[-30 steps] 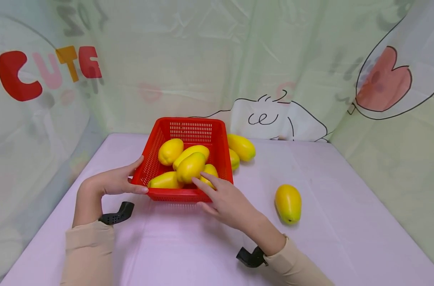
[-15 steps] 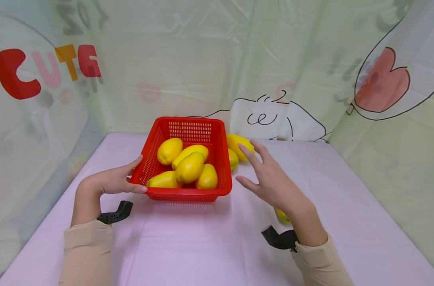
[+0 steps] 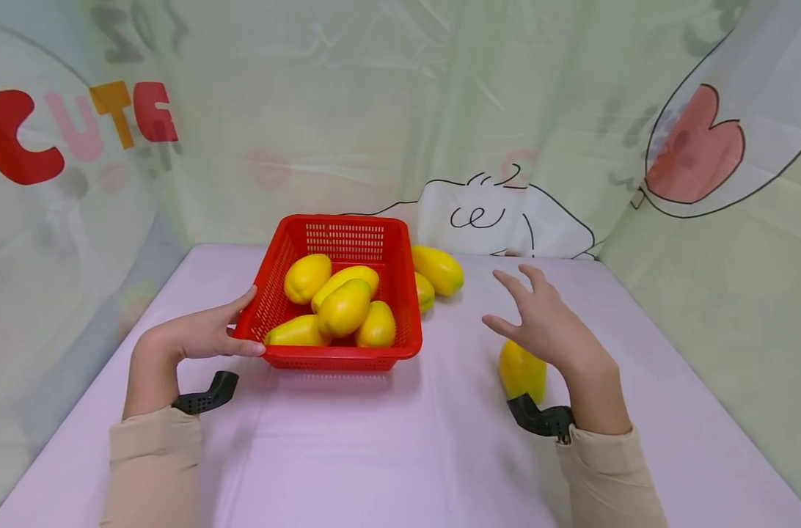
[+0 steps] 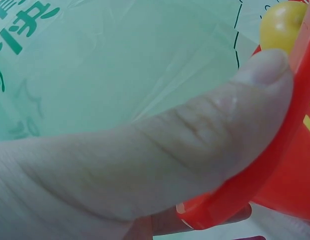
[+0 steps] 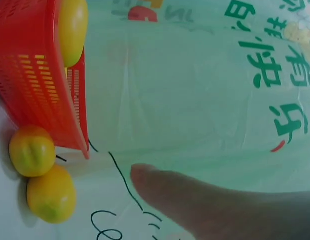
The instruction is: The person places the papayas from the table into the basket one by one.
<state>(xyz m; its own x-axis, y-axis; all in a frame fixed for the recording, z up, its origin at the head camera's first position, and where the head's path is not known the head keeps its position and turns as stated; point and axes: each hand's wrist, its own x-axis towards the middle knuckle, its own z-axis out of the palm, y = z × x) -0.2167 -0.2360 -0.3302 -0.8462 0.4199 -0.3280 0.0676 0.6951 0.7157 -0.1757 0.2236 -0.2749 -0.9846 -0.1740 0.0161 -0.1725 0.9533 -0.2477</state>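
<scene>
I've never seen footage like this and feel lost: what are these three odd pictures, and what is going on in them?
There is no machine here: a person works with bare hands and wears three cameras. The wide picture comes from the head; the two close-ups come from black cameras strapped to each wrist. On a pale purple table stands a red basket with five yellow mangoes inside. Two more mangoes lie just behind its right side, and one mango lies apart, partly hidden by the right hand, which hovers open above it, holding nothing. The left hand grips the basket's near left corner; its wrist view shows the thumb on the rim.
</scene>
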